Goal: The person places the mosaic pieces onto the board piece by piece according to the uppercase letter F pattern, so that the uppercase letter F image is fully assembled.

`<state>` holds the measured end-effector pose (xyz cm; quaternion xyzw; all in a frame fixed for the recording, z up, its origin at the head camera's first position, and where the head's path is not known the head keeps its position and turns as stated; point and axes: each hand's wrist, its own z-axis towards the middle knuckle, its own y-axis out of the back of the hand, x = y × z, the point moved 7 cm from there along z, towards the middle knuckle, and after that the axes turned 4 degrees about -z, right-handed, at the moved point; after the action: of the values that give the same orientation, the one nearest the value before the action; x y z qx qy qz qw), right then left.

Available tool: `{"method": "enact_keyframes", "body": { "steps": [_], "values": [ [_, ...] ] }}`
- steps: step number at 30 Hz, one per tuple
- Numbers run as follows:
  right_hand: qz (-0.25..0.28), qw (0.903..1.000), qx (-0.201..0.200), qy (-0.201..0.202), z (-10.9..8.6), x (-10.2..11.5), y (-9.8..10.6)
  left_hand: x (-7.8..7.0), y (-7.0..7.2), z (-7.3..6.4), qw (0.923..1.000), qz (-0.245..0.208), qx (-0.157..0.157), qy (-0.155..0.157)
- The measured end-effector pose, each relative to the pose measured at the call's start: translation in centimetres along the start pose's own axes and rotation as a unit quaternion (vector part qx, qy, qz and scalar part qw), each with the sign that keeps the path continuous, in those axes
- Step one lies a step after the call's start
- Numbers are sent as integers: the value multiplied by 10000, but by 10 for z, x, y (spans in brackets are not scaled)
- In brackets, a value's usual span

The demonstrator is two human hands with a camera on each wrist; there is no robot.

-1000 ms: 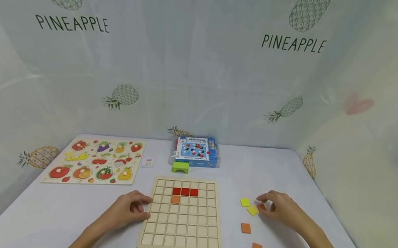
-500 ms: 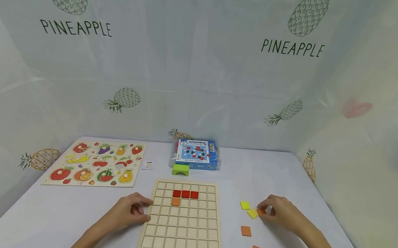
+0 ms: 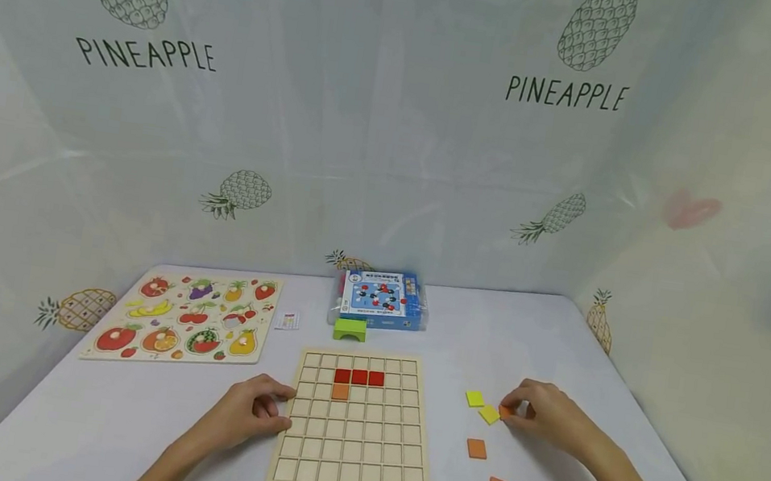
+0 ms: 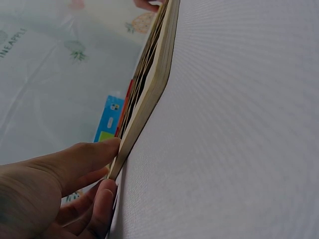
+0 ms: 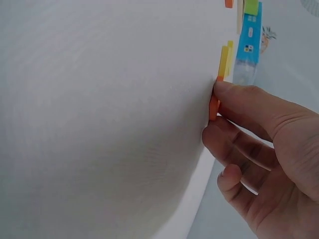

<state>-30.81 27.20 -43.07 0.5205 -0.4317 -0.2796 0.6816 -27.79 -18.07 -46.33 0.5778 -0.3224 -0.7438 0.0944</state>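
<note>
Plainly, the right hand [image 3: 545, 414] pinches an orange tile [image 5: 214, 105] between thumb and fingertips, close to the white table [image 3: 483, 335]; whether tile and table touch is hard to tell. Its thin edge shows in the right wrist view, with the long axis running roughly from twelve to six o'clock, the top end leaning slightly toward one.

Around that tile, seen from the head, two yellow tiles [image 3: 489, 414] lie just beside it toward nine and ten o'clock, and two loose orange tiles [image 3: 477, 448] sit farther off at seven and six.

At nine o'clock of the wooden grid board [image 3: 355, 431], the left hand [image 3: 244, 410] touches the board's edge, thumb and forefinger spread apart along it. Toward the board's far side, three red tiles [image 3: 359, 377] fill neighbouring cells in a row, and a placed orange tile [image 3: 339, 391] occupies the cell at six o'clock of the leftmost red.

Beyond the board, near twelve, stand a green arch block [image 3: 349, 329] and a blue box [image 3: 389, 322] in clear plastic, its contents hidden. A fruit puzzle [image 3: 256, 306] lies at ten.
</note>
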Motion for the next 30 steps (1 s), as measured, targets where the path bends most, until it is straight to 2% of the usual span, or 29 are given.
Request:
{"method": "enact_keyframes", "body": {
  "steps": [22, 30],
  "values": [
    [-137, 9996, -176, -191, -1, -5, 3, 0, 0, 0, 9999, 66, -26, -77],
    [-168, 9995, -253, -45, 1, -1, 9, 0, 0, 0, 10000, 61, -40, -49]
  ]
}}
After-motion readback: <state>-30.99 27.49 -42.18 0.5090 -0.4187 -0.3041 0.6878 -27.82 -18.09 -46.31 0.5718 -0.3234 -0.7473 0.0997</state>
